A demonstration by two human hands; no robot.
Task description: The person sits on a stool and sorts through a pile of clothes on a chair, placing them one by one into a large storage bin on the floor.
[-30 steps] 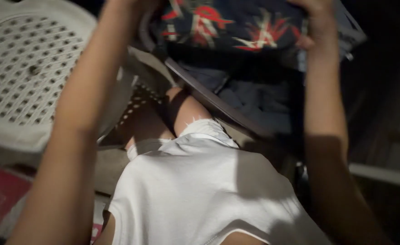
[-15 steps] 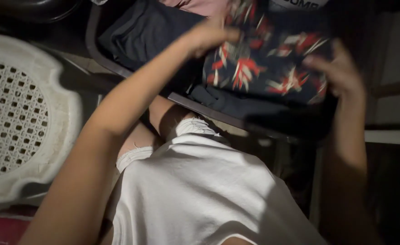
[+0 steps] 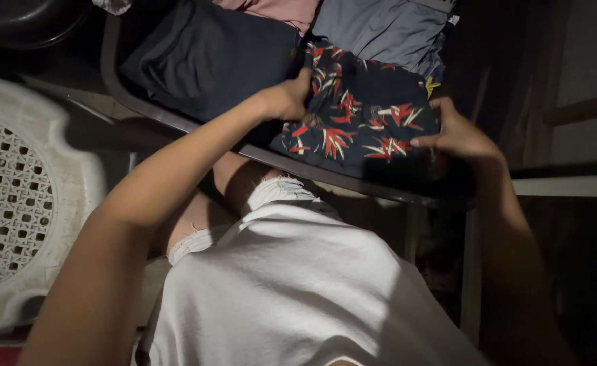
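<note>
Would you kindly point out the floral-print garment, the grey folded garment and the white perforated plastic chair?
floral-print garment (image 3: 363, 125), head view, middle of the dark printed cloth.
grey folded garment (image 3: 379, 30), head view, its flat top.
white perforated plastic chair (image 3: 14, 203), head view, the holed seat.

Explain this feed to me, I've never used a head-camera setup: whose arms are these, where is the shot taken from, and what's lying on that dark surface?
There is no machine here: the camera sits on a person's head and looks straight down, so you see their own white top and both bare arms reaching forward. The left hand grips the left edge of a folded dark cloth with red and white leaf print; the right hand lies on its right edge, fingers spread. The cloth rests on a dark table, among other folded clothes: a black piece to its left, a grey-blue one behind it, and a pinkish one at the top edge. A white perforated plastic chair stands at the left. The light is dim, so finer detail is hard to tell.
</note>
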